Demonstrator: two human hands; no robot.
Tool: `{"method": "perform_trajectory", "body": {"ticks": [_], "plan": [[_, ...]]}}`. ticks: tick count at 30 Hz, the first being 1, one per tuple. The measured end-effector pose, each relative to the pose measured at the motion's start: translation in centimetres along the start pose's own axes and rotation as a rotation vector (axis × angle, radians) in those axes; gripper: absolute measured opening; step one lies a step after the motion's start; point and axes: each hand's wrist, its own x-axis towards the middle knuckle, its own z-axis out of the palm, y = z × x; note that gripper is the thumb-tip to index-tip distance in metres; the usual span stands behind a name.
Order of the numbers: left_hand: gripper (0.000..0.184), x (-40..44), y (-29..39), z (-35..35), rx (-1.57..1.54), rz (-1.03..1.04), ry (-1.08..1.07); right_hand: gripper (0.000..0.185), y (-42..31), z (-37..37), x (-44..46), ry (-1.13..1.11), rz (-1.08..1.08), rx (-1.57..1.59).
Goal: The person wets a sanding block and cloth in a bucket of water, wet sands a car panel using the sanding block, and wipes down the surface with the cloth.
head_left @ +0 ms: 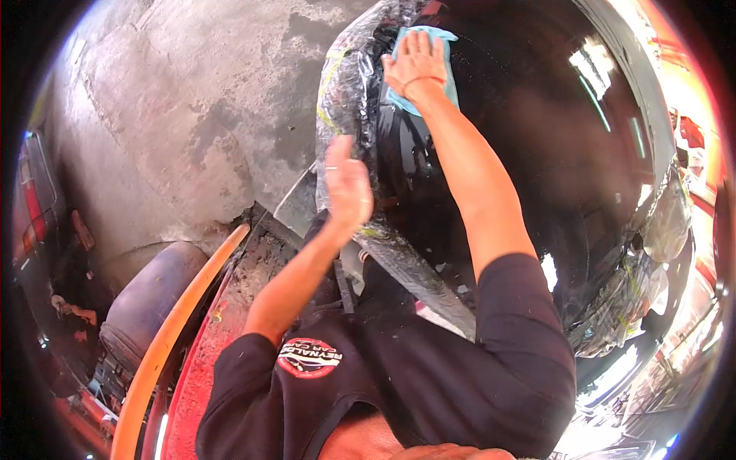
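My right hand (418, 67) lies flat with its fingers spread on a light blue cloth (447, 80), pressing it against a glossy black curved panel (521, 138). The cloth is near the panel's upper left edge, beside clear plastic wrap (346, 92) that runs along that edge. My left hand (349, 188) is raised at the wrapped edge, left of and below the cloth. It is blurred, with fingers seemingly stretched out and nothing visible in them. Whether it touches the wrap is unclear.
Stained concrete floor (169, 100) spans the upper left. An orange curved bar (165, 337) and a red surface (201, 360) stand at the lower left, beside a dark rounded container (157, 295). More crumpled plastic (606, 307) covers the panel's lower right edge.
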Motion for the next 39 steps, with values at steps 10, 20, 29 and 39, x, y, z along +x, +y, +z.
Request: {"method": "perform_trajectory", "body": {"ticks": [10, 20, 29, 39], "plan": [[0.055, 2.4, 1.0, -45.4, 1.365, -0.113, 0.215, 0.060, -2.7, -0.6, -18.2, 0.073, -0.235, 0.044], [0.092, -8.3, -5.0, -32.9, 1.321, -0.796, -0.438, 0.060, 16.6, -2.9, -48.7, 0.274, 0.596, 0.262], [0.092, -12.4, -1.6, -17.3, 1.342, -0.683, -0.456, 0.062, 27.9, 3.0, -81.0, 0.265, 1.093, 0.102], [0.084, -19.2, 5.5, -12.1, 1.272, -0.509, -0.408, 0.066, 27.2, 4.0, -90.5, 0.272, 0.789, -0.007]]}}
